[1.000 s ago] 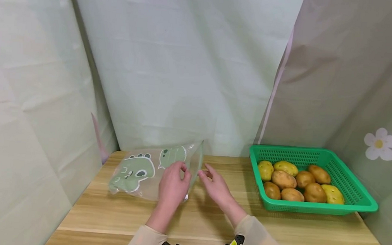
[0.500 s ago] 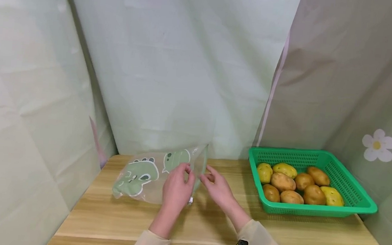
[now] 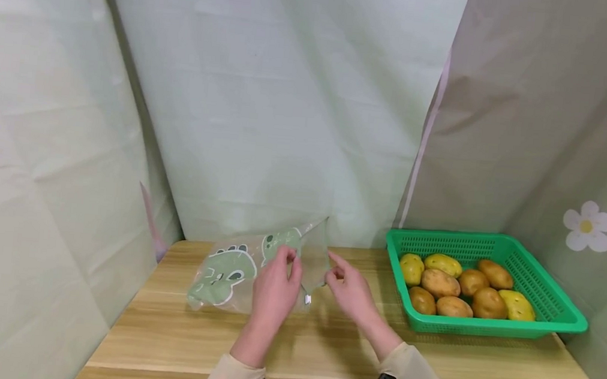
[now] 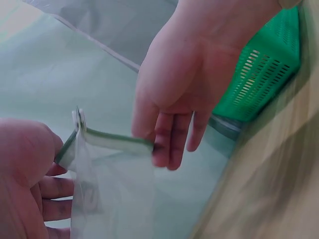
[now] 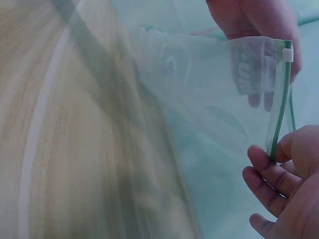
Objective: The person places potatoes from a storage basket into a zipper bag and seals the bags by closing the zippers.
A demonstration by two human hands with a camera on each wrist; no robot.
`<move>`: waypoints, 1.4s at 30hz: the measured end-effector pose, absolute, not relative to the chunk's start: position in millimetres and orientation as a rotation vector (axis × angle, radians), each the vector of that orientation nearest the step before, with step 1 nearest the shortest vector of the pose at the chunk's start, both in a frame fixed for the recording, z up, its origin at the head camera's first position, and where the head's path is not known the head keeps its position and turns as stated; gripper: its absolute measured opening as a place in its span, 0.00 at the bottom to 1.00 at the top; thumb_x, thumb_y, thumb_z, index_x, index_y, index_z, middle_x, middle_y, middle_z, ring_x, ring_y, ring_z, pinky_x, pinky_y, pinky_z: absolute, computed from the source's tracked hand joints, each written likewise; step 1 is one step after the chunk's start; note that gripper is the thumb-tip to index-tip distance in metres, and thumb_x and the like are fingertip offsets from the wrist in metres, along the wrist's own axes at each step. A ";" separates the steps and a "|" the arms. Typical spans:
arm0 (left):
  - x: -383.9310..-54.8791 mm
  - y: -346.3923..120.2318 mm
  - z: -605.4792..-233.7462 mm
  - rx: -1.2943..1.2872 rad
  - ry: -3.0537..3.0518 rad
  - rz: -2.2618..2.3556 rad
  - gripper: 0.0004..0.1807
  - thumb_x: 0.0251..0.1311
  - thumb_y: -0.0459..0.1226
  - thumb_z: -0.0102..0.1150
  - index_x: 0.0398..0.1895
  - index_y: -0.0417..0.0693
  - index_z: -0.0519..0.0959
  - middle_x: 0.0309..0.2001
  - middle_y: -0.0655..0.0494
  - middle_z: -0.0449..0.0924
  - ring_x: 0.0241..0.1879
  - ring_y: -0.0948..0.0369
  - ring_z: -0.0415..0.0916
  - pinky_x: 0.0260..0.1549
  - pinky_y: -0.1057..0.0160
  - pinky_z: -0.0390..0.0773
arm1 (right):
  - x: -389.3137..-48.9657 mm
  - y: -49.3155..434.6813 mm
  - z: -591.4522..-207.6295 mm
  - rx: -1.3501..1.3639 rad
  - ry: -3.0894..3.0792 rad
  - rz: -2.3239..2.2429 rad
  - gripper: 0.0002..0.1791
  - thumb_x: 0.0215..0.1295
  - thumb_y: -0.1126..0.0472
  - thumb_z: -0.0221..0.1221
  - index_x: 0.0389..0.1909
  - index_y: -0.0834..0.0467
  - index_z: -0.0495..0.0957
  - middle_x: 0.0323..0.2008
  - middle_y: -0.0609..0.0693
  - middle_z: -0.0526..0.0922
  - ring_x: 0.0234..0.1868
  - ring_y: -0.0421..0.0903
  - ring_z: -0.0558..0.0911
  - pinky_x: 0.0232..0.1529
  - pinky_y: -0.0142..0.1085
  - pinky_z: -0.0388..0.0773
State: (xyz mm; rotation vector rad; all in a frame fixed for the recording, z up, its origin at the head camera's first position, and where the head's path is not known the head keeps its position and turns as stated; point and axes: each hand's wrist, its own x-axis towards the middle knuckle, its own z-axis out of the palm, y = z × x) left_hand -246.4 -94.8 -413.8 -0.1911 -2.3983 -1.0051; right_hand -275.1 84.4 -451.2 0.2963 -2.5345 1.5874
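Observation:
A clear slider zip bag (image 3: 225, 276) with green dinosaur prints lies tilted on the table, its mouth spread toward the right. My left hand (image 3: 276, 283) pinches the near side of the mouth. On the opposite rim, my right hand (image 3: 351, 293) pinches the green zip strip between thumb and fingers. A white slider (image 5: 287, 55) sits on the strip near the left hand, as the right wrist view shows. In the left wrist view the strip (image 4: 117, 141) stretches from the left fingers to the right fingertips. The left fingertips are partly hidden by the bag.
To the right stands a green plastic basket (image 3: 558, 317) holding several brown and yellow potatoes (image 3: 438, 282). The wooden table (image 3: 171, 337) ends at pale curtains (image 3: 298, 123) behind and on both sides.
The bag has shifted right and its mouth has opened wider. My right hand has moved right, taking hold of the rim; the left hand has moved slightly right with the bag.

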 end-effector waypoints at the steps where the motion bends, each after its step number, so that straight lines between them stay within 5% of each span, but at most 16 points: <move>1: -246.5 -95.0 -413.0 -0.187 -2.390 -1.003 0.04 0.78 0.36 0.60 0.47 0.45 0.79 0.42 0.43 0.90 0.34 0.45 0.86 0.33 0.42 0.83 | -274.6 85.5 -449.9 0.293 -2.532 1.593 0.32 0.79 0.64 0.57 0.82 0.56 0.71 0.42 0.54 0.91 0.22 0.41 0.69 0.22 0.32 0.66; 4: -247.0 -95.9 -411.2 -0.170 -2.377 -1.003 0.04 0.77 0.36 0.60 0.48 0.45 0.79 0.50 0.41 0.91 0.47 0.39 0.89 0.41 0.37 0.85 | -273.0 88.9 -446.7 0.293 -2.528 1.580 0.33 0.78 0.65 0.56 0.82 0.56 0.71 0.38 0.51 0.90 0.20 0.40 0.68 0.19 0.31 0.63; 6: -247.3 -96.4 -410.2 -0.175 -2.375 -1.010 0.06 0.77 0.36 0.60 0.51 0.45 0.78 0.52 0.41 0.91 0.47 0.39 0.89 0.40 0.37 0.84 | -271.6 91.0 -445.3 0.288 -2.535 1.580 0.33 0.78 0.65 0.56 0.83 0.55 0.71 0.37 0.48 0.89 0.19 0.40 0.68 0.18 0.31 0.63; 9: -248.6 -96.9 -408.7 -0.212 -2.367 -0.996 0.14 0.77 0.35 0.60 0.62 0.46 0.79 0.48 0.42 0.92 0.33 0.45 0.87 0.29 0.44 0.82 | -270.1 94.5 -442.9 0.288 -2.528 1.579 0.32 0.78 0.65 0.56 0.82 0.55 0.71 0.37 0.48 0.89 0.18 0.39 0.66 0.17 0.31 0.62; 12: -250.1 -96.8 -405.9 -0.268 -2.367 -0.946 0.24 0.76 0.32 0.60 0.73 0.52 0.79 0.35 0.45 0.89 0.20 0.55 0.72 0.20 0.53 0.72 | -269.5 98.3 -440.7 0.297 -2.510 1.575 0.32 0.78 0.65 0.55 0.82 0.56 0.71 0.39 0.51 0.90 0.17 0.38 0.65 0.17 0.31 0.61; 16: -252.0 -96.3 -401.7 -0.284 -2.398 -0.928 0.24 0.74 0.31 0.60 0.69 0.54 0.85 0.23 0.50 0.79 0.17 0.62 0.59 0.18 0.58 0.65 | -269.4 104.2 -440.3 0.298 -2.501 1.564 0.33 0.78 0.65 0.55 0.83 0.55 0.71 0.39 0.51 0.90 0.18 0.38 0.65 0.18 0.32 0.62; 21: -252.8 -96.7 -397.7 -0.248 -2.389 -0.944 0.21 0.71 0.30 0.60 0.63 0.49 0.89 0.36 0.48 0.90 0.19 0.58 0.68 0.25 0.50 0.77 | -267.2 111.5 -440.5 0.286 -2.506 1.553 0.33 0.79 0.66 0.55 0.83 0.55 0.70 0.36 0.48 0.88 0.17 0.38 0.64 0.18 0.32 0.62; 24: -252.5 -97.6 -395.7 -0.249 -2.357 -0.957 0.21 0.70 0.31 0.61 0.64 0.48 0.88 0.51 0.47 0.92 0.31 0.51 0.83 0.38 0.42 0.83 | -265.9 115.6 -438.2 0.273 -2.509 1.546 0.34 0.79 0.65 0.55 0.84 0.56 0.69 0.36 0.48 0.88 0.17 0.39 0.65 0.18 0.33 0.63; 29: -251.5 -99.4 -392.2 -0.283 -2.326 -1.025 0.22 0.71 0.33 0.61 0.66 0.45 0.86 0.54 0.46 0.90 0.49 0.46 0.89 0.49 0.39 0.84 | -263.8 123.0 -433.8 0.241 -2.501 1.538 0.34 0.78 0.66 0.55 0.83 0.58 0.69 0.36 0.49 0.87 0.19 0.41 0.67 0.19 0.33 0.64; 42: -251.4 -105.7 -388.0 -0.335 -2.285 -1.179 0.21 0.72 0.33 0.65 0.66 0.42 0.85 0.63 0.48 0.84 0.42 0.57 0.85 0.43 0.50 0.82 | -262.5 137.0 -442.3 0.301 -2.447 1.602 0.33 0.85 0.63 0.52 0.86 0.41 0.65 0.41 0.57 0.88 0.15 0.39 0.61 0.19 0.33 0.61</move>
